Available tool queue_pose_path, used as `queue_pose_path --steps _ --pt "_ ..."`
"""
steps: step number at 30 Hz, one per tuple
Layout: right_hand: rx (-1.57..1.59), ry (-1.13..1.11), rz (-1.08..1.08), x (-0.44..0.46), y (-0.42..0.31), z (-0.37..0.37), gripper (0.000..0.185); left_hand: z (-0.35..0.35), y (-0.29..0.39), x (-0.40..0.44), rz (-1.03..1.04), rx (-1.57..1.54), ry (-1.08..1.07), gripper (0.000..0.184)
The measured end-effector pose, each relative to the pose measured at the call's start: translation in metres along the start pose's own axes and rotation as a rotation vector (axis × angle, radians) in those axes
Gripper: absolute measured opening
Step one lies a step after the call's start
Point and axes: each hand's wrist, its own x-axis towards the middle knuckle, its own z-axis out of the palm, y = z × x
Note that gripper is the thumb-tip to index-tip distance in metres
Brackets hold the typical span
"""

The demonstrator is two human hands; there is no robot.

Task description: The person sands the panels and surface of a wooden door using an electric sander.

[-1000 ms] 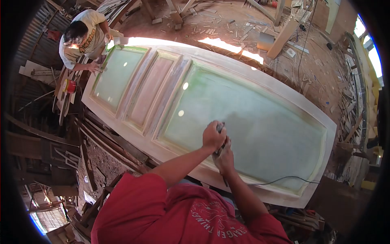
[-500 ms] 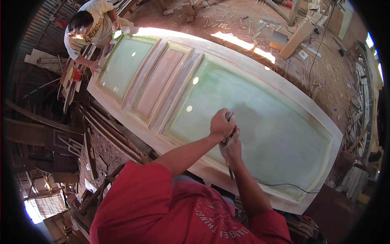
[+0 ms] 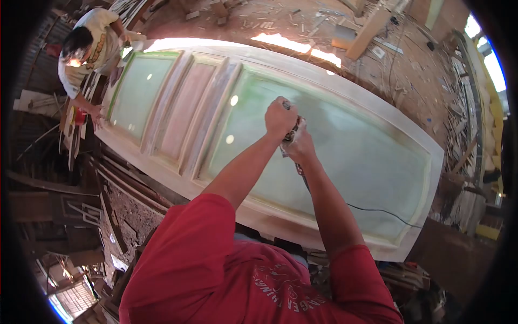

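Note:
A wooden door (image 3: 189, 102) with green-tinted panels lies flat in front of me. Over its large panel (image 3: 345, 162), both my hands are wrapped round a dark, dusty power tool (image 3: 292, 133). My left hand (image 3: 280, 116) grips the tool's front end, and my right hand (image 3: 300, 144) holds its body just behind. A black cord (image 3: 383, 210) runs from the tool under my right forearm and across the door's lower right edge. The tool's underside is hidden by my hands.
A co-worker (image 3: 91, 51) leans over the door's far left end, one hand on its edge. A red container (image 3: 79, 116) stands beside that end. Timber strips lie below the door's left side. Wood scraps litter the floor (image 3: 259, 21) beyond, near a slanted post (image 3: 369, 33).
Both my hands have moved the tool up the large panel, away from my body, and my arms are stretched further. The co-worker's near hand has shifted down along the door's left edge.

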Motion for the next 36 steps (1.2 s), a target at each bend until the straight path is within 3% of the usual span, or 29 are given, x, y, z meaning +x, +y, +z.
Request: queue_pose_path --steps 5,6,12,17,27,30,36 --pt "-0.071 0.069 -0.037 -0.053 0.025 0.027 0.094 -0.012 -0.022 -0.055 -0.019 -0.030 -0.050 0.029" --pt "-0.053 0.006 0.046 -0.068 0.029 0.032 0.097 -0.014 -0.030 -0.070 0.003 -0.018 -0.034 0.029" --pt "0.028 0.073 -0.174 -0.163 0.073 0.072 0.103 -0.039 -0.060 -0.165 0.026 -0.016 -0.009 0.032" --pt "-0.040 0.011 -0.088 -0.183 0.060 0.076 0.103 -0.051 -0.070 -0.182 0.044 -0.019 -0.006 0.034" --pt "-0.082 0.114 -0.149 -0.064 0.041 0.061 0.093 -0.031 -0.037 -0.064 -0.044 -0.048 -0.020 0.030" --pt "-0.102 0.037 -0.030 -0.021 0.015 0.034 0.091 -0.019 -0.020 -0.024 -0.049 -0.016 -0.020 0.031" --pt "0.013 0.035 -0.058 0.032 0.009 -0.003 0.092 0.007 0.013 0.026 -0.001 0.059 -0.027 0.032"
